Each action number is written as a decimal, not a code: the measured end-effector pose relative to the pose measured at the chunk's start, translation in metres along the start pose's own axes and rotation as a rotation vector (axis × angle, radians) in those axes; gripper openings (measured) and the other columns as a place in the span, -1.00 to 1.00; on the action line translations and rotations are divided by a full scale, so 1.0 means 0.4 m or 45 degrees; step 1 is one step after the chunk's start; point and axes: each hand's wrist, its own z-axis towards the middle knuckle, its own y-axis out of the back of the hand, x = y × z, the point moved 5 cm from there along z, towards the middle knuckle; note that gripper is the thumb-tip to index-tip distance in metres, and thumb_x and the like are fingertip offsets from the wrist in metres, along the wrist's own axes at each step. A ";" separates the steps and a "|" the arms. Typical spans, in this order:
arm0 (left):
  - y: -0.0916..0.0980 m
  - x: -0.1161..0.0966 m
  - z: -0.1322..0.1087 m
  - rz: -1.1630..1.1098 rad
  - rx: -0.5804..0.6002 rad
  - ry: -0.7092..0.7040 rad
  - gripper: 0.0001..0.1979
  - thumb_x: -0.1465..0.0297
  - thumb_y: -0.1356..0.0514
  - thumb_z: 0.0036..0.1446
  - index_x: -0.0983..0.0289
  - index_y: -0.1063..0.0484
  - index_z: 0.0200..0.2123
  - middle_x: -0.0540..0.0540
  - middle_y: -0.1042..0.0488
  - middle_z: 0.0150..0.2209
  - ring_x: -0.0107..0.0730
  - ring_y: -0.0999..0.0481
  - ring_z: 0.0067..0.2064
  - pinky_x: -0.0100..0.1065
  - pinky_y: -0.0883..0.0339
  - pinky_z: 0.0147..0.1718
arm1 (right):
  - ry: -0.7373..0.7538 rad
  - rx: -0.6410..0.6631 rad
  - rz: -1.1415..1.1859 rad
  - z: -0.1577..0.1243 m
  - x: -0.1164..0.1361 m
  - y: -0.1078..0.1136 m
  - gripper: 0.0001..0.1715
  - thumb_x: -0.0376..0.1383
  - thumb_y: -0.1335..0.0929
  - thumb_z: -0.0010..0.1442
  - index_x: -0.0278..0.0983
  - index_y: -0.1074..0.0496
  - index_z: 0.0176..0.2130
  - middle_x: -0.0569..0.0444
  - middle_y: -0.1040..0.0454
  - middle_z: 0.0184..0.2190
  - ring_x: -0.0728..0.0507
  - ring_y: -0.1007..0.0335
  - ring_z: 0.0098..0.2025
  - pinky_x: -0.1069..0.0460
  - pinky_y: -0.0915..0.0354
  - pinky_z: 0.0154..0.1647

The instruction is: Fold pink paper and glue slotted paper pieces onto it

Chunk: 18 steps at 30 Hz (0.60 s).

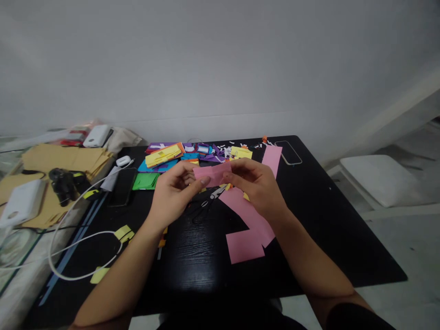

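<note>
Between my two hands a small piece of pink paper (pixel 213 174) is stretched above the table, with creases showing across it. My left hand (pixel 177 190) pinches its left end between thumb and fingers. At its right end my right hand (pixel 256 183) grips it the same way. Just below the paper lie scissors (pixel 206 201) with dark handles, their tips partly covered. Larger pink paper pieces (pixel 247 245) rest flat under and beside my right wrist, and a pink strip (pixel 272 158) extends behind that hand.
Coloured paper stacks, yellow (pixel 163 156) and green (pixel 146 181), lie along the back with purple scraps (pixel 215 153). A dark phone (pixel 123 187) and a looped white cable (pixel 57 238) are at left. A clear phone case (pixel 288 153) lies back right; a white stool (pixel 376 181) stands beyond.
</note>
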 end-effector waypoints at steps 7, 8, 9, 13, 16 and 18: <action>0.028 -0.015 0.003 0.280 -0.069 -0.307 -0.88 0.46 -0.51 0.15 0.11 -0.73 -0.28 0.01 -0.63 -0.30 -0.40 -0.58 -0.25 -0.33 -0.47 -0.23 | 0.190 -0.106 -0.283 -0.006 0.026 0.013 -0.92 -0.32 -0.59 0.20 -0.12 -0.70 -0.27 0.12 -0.62 -0.31 -0.09 -0.48 -0.24 -0.05 -0.38 -0.21; 0.031 -0.018 0.001 0.310 -0.089 -0.339 -0.87 0.46 -0.53 0.13 0.10 -0.74 -0.28 0.00 -0.62 -0.32 -0.41 -0.57 -0.27 -0.34 -0.46 -0.25 | 0.221 -0.126 -0.331 -0.007 0.028 0.014 -0.91 -0.33 -0.59 0.19 -0.11 -0.71 -0.28 0.14 -0.57 -0.36 -0.08 -0.42 -0.30 -0.03 -0.34 -0.26; 0.034 -0.020 -0.001 0.329 -0.111 -0.343 -0.87 0.45 -0.53 0.13 0.09 -0.75 -0.27 -0.01 -0.62 -0.34 -0.42 -0.55 -0.31 -0.35 -0.44 -0.30 | 0.238 -0.138 -0.367 -0.008 0.029 0.014 -0.91 -0.33 -0.59 0.19 -0.11 -0.72 -0.28 0.17 -0.50 -0.43 -0.06 -0.34 -0.36 -0.02 -0.29 -0.32; 0.035 -0.015 -0.012 0.314 -0.150 -0.209 -0.86 0.43 -0.48 0.20 0.09 -0.77 -0.17 -0.03 -0.64 -0.44 -0.47 -0.50 -0.47 -0.38 -0.38 -0.45 | 0.172 -0.079 -0.313 -0.011 0.027 0.003 -0.97 -0.26 -0.57 0.22 -0.13 -0.70 -0.26 0.21 -0.40 -0.54 -0.03 -0.30 -0.46 -0.02 -0.26 -0.39; 0.031 -0.018 -0.017 0.279 -0.115 -0.214 -0.79 0.47 -0.44 0.23 0.06 -0.76 -0.11 0.01 -0.70 -0.32 -0.39 -0.61 -0.36 -0.32 -0.48 -0.34 | 0.118 -0.025 -0.219 -0.018 0.035 -0.002 -0.93 -0.27 -0.52 0.24 -0.14 -0.68 -0.22 0.12 -0.60 -0.37 -0.10 -0.52 -0.33 -0.06 -0.44 -0.25; 0.029 -0.025 -0.015 0.265 -0.069 -0.260 -0.74 0.48 -0.43 0.21 0.05 -0.74 -0.07 0.06 -0.71 -0.20 -0.29 -0.64 -0.21 -0.25 -0.53 -0.23 | 0.112 -0.015 -0.196 -0.021 0.043 0.000 -0.88 -0.31 -0.48 0.22 -0.13 -0.67 -0.21 0.09 -0.65 -0.27 -0.14 -0.58 -0.23 -0.09 -0.51 -0.15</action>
